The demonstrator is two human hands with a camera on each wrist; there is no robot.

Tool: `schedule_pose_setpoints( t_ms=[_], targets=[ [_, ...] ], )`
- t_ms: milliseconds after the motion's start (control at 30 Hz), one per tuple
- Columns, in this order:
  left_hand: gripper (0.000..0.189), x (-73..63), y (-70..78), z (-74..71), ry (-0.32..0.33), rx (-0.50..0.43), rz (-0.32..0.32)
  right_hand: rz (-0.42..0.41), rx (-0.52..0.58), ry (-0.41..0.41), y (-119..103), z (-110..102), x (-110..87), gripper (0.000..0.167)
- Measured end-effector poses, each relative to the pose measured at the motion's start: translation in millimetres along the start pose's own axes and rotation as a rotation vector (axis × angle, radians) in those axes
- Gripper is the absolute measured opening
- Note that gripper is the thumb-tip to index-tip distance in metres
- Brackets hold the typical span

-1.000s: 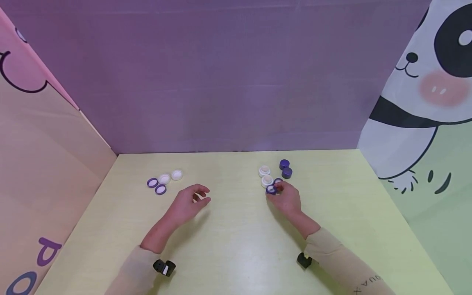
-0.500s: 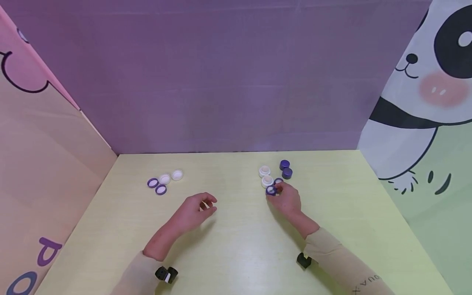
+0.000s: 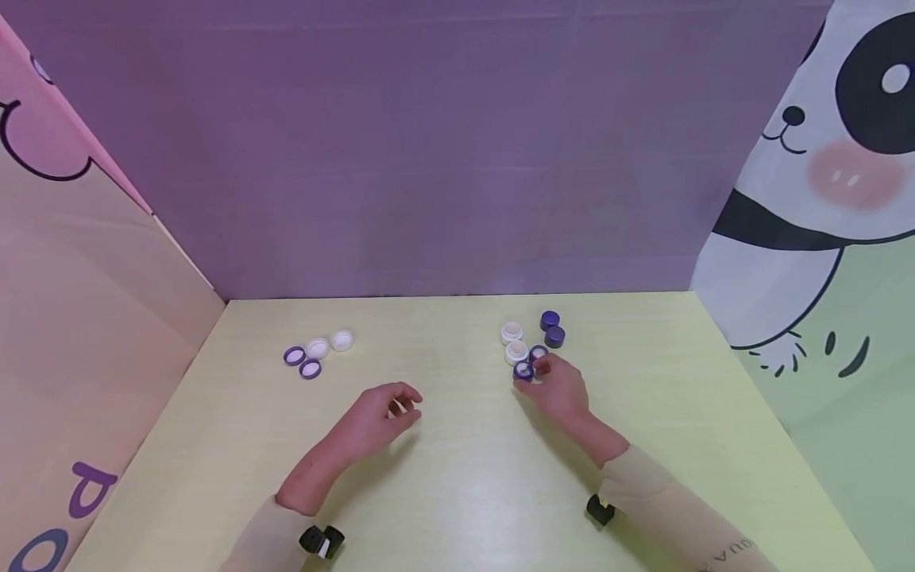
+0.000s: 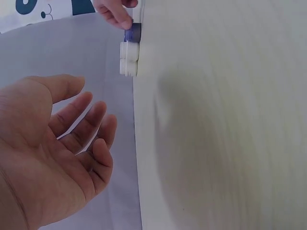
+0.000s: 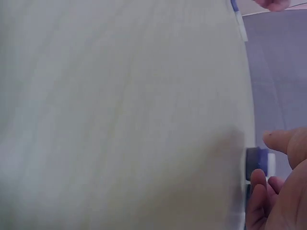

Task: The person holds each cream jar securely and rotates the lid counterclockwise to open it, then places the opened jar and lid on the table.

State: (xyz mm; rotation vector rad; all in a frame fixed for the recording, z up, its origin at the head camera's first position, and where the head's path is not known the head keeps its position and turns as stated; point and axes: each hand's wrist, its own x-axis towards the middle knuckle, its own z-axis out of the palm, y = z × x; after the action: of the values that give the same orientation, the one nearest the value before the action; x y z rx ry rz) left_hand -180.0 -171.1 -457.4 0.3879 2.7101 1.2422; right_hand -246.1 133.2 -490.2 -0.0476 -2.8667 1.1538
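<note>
In the head view my right hand (image 3: pixel 561 389) is at a small open purple jar (image 3: pixel 523 371), its thumb and fingers on either side of the rim. The jar's dark purple wall (image 5: pixel 258 160) shows between thumb and fingertips in the right wrist view. A second purple-rimmed jar (image 3: pixel 538 353) sits just beyond the fingers, partly hidden. Two white jars (image 3: pixel 516 353) with pale tops stand beside it. My left hand (image 3: pixel 379 417) hovers over the table to the left, fingers loosely bent, holding nothing; its palm is seen in the left wrist view.
Two purple solid-topped round pieces (image 3: pixel 554 337) stand behind the right hand. At the left lie flat round lids, two white (image 3: pixel 342 341) and two purple-rimmed (image 3: pixel 310 369). The pale table (image 3: pixel 457 492) meets a purple back wall (image 3: pixel 457 159) and printed side panels.
My left hand has drifted toward the right and nearer to me, away from the lids. The right hand stays at the purple jar with hardly any shift.
</note>
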Motion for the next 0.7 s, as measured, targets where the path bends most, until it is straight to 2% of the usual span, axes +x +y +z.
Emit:
schedule_pose_setpoints(
  t_ms=[133, 267, 467, 700],
  targets=[
    [0.017, 0.4, 0.1, 6.6, -0.024, -0.023, 0.027, -0.021, 0.024, 0.017, 3, -12, -1.8, 0.042],
    [0.016, 1.4, -0.2, 15.5, -0.059, -0.037, 0.054, -0.020, 0.034, 0.030, 12, -21, 4.8, 0.038],
    [0.016, -0.4, 3.5, 28.2, -0.132, -0.081, 0.064, 0.053, 0.111, 0.034, 26, -30, 21.8, 0.036],
    [0.016, -4.2, 8.5, 37.8, -0.192, -0.093, 0.055, 0.107, 0.134, 0.038, 34, -36, 40.5, 0.033]
  ],
)
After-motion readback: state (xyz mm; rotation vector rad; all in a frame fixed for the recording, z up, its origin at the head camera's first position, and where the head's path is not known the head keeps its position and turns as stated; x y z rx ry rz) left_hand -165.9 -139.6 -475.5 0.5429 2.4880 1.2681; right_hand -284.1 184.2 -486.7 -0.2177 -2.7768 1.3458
